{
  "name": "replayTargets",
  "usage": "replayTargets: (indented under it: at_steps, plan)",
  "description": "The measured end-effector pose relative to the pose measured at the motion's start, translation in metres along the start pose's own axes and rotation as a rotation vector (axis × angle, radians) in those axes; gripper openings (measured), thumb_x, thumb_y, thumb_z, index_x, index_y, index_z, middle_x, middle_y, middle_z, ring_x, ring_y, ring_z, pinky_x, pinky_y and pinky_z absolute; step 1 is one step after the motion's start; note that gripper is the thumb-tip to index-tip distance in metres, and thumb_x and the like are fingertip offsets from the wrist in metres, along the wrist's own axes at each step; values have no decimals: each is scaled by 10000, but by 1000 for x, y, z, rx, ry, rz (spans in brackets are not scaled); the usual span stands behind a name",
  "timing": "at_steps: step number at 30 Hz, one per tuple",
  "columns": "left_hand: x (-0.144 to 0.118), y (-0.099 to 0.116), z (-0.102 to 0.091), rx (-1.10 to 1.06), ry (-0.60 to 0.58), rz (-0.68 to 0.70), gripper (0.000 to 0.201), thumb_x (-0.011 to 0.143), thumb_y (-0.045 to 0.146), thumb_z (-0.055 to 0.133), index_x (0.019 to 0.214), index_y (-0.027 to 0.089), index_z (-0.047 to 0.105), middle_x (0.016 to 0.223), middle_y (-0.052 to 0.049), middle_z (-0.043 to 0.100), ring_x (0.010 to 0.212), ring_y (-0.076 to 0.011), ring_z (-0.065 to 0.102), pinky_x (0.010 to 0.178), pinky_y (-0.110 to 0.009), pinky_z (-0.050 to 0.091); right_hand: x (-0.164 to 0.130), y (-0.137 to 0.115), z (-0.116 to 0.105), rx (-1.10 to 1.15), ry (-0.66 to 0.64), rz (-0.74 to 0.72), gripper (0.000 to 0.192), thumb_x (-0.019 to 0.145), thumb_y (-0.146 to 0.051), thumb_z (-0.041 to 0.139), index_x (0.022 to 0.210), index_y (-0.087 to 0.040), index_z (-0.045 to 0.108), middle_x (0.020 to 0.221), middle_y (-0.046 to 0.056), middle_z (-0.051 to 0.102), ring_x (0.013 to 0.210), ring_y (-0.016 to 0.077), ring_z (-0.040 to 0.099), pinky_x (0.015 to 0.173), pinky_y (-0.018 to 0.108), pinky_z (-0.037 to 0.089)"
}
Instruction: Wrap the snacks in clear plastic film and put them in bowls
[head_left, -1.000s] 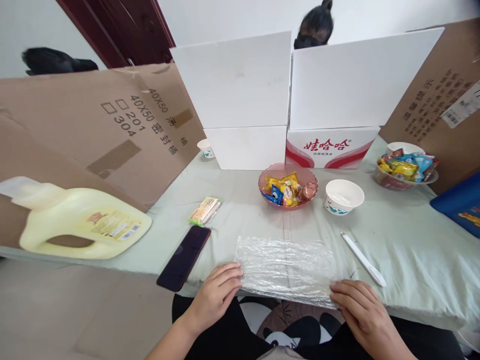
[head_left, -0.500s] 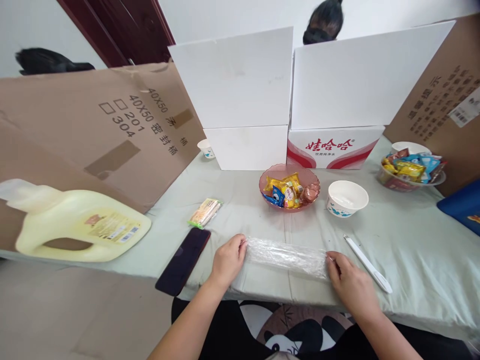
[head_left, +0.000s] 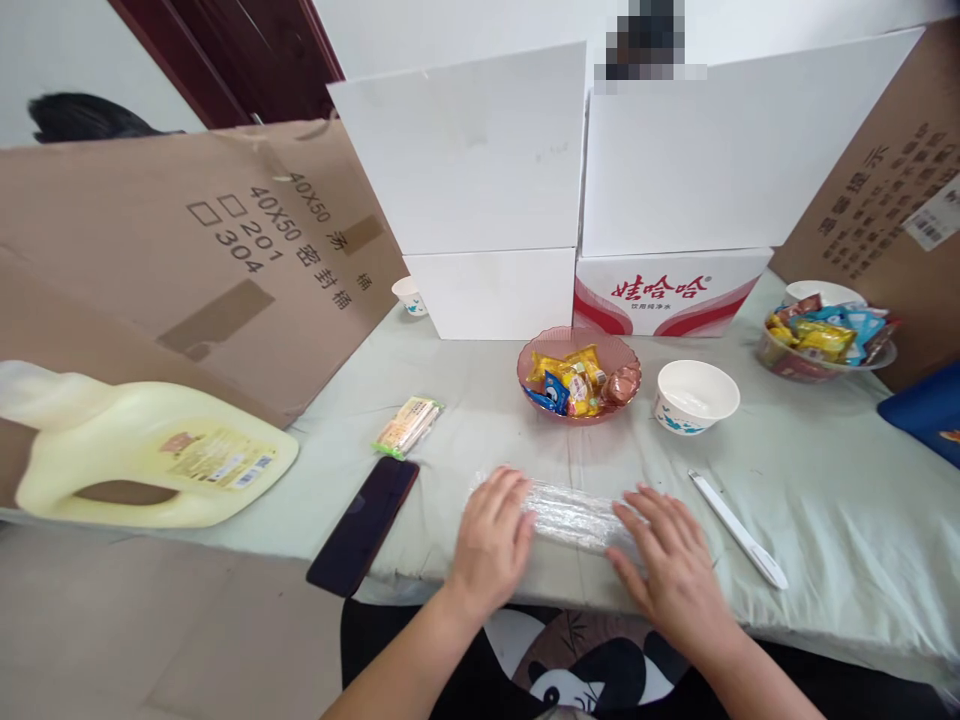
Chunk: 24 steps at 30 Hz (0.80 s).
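A folded strip of clear plastic film [head_left: 574, 515] lies on the cloth-covered table in front of me. My left hand [head_left: 495, 530] rests over its left end, fingers stretched out and laid on the film. Over the right end is my right hand [head_left: 667, 550], its fingers spread and touching the film. Both hands cover the strip's ends, so only its middle shows well. Right of my right hand lies a white utility knife [head_left: 739, 530]. A dark phone [head_left: 364, 525] lies left of my left hand.
Behind the film stand a pink bowl [head_left: 529, 395] of wrapped snacks and a white paper bowl [head_left: 696, 398]. A snack packet [head_left: 409, 426] lies near the phone. A yellow jug [head_left: 157, 450] is at left. White cartons [head_left: 487, 295] and a brown cardboard panel [head_left: 112, 240] wall the table.
Both hands have moved inward from pinching the strip's ends to lying with fingers spread on top of it. The strip now lies flatter on the table.
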<state>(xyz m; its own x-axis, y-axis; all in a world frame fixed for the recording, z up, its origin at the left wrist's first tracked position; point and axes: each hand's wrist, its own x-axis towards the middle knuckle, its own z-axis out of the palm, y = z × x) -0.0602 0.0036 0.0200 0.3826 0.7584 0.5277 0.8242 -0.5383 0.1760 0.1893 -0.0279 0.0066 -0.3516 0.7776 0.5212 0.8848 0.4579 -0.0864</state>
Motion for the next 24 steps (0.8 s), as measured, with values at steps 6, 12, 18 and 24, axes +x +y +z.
replayTargets:
  at_steps: [6,12,18,24]
  plan:
    - [-12,10,28,-1,-431,95,773,909,627,437,1505,169,257,1557,-153,271,1447,-333,197,1133,-526,239,-4,-17,31,10,-250,-140,875,850,-673,458,1488,-101,281,1514,167,346,1414,328,246,1118,519,199]
    - [-25,-41,20,192,-445,-158,640,944,512,446,1485,192,323,1560,-157,262,1437,-338,229,1123,-555,234,-40,7,17,-94,-171,-32,969,809,-664,522,1505,-68,206,1509,197,341,1413,339,243,1109,520,198]
    - [-29,-2,10,103,-177,-218,385,942,273,427,1265,116,564,1344,-208,501,1280,-367,421,1017,-562,365,-79,14,-6,-107,-128,-40,529,877,-192,473,1404,-179,432,1407,87,513,1274,250,461,1011,414,320]
    - [-34,71,11,-425,-327,213,361,837,294,581,1179,179,573,1124,-115,602,1074,-282,523,947,-469,431,-89,15,-38,120,-39,-111,285,814,-119,512,1021,-254,655,1133,37,661,1055,215,585,911,368,384]
